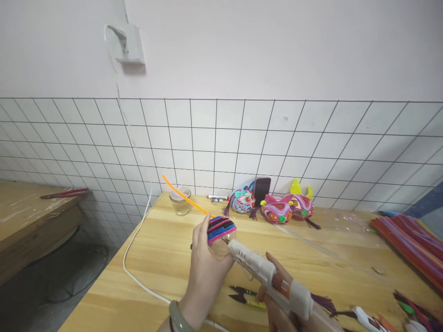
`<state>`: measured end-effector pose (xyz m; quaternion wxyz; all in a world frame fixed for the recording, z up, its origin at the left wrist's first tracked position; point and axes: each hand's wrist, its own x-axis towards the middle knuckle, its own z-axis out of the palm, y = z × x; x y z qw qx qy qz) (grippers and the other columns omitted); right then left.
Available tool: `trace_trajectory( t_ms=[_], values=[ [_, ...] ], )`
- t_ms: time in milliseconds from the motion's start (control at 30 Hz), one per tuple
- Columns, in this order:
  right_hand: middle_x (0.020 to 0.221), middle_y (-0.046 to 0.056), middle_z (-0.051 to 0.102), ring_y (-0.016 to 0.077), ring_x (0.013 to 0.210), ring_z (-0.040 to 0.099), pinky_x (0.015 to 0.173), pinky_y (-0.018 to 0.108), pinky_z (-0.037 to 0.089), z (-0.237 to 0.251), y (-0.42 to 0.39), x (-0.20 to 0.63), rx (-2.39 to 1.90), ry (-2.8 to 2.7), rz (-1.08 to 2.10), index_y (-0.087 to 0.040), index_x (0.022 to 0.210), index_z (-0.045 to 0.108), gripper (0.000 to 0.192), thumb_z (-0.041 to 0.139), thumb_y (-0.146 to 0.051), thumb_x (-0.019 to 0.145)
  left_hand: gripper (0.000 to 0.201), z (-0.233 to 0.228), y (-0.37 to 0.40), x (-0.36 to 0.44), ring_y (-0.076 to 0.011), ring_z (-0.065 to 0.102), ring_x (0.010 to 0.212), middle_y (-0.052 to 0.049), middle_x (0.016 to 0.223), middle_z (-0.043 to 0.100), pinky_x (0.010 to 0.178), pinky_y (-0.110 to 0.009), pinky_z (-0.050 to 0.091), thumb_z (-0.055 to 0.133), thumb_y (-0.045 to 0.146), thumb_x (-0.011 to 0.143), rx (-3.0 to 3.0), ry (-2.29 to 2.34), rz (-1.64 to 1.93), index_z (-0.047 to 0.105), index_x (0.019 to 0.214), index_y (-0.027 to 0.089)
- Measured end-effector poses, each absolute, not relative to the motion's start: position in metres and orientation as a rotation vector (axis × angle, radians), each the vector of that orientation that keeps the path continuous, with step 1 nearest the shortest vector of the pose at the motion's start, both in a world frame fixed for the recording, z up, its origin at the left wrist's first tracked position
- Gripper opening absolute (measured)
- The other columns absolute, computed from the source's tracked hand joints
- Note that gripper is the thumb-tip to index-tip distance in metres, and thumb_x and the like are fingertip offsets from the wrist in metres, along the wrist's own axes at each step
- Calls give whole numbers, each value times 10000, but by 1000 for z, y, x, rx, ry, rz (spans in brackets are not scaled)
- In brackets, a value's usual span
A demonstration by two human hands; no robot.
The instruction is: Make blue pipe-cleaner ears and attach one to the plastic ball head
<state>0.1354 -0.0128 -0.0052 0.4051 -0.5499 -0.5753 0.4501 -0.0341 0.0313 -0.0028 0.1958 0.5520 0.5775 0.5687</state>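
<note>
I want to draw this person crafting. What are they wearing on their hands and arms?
Both hands are bare, with no gloves or sleeves showing. The left hand has a smooth, pale green bangle around the wrist. The right hand shows no rings or bands that I can see.

- A small glass jar [180, 200] stands on the wooden counter [162, 258], near the tiled wall.
- Right of the jar, three bright fish figures [277, 208] sit in a row.
- A dark phone [262, 189] leans on the wall behind them.
- Far right of the jar lies a heap of coloured pipe cleaners [411, 240].
- A white cable [133, 272] trails left of the jar.
</note>
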Motion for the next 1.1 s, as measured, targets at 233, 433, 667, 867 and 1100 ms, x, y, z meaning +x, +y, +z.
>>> trace_trajectory(
  t_ms=[233,433,667,867,1100],
  values=[
    [514,33,632,214,521,655,514,290,510,9,-9,125,-1288,-1523,1134,-169,1247,476,556,361,-526,837,736,-3,32,-34,-248,470,1072,-93,1149,445,911,-410,396,658,271,637,1559,1613,1595,312,1285,224],
    [487,35,621,240,561,669,540,321,520,8,-11,124,-1281,-1489,1132,-176,1208,516,558,354,-551,828,699,-1,31,-33,-244,475,1061,-91,1136,455,900,-415,404,640,270,664,1564,1633,1602,316,1282,229],
    [490,16,614,200,488,651,518,286,523,7,-12,131,-1299,-1422,1123,-212,1161,553,538,346,-573,821,754,-2,32,-36,-252,465,1075,-95,1152,454,923,-429,383,660,198,617,1567,1609,1613,315,1287,223],
    [489,18,604,207,536,658,564,300,529,8,-11,128,-1292,-1460,1110,-187,1188,530,556,358,-566,820,751,-1,31,-35,-258,468,1073,-101,1149,454,908,-424,398,675,300,623,1543,1619,1602,324,1283,218],
    [475,17,600,201,525,647,543,285,528,9,-12,134,-1278,-1407,1085,-213,1076,614,556,387,-622,775,766,-3,31,-36,-255,446,1107,-101,1187,447,940,-426,367,668,232,618,1556,1602,1584,302,1291,219]
  ],
)
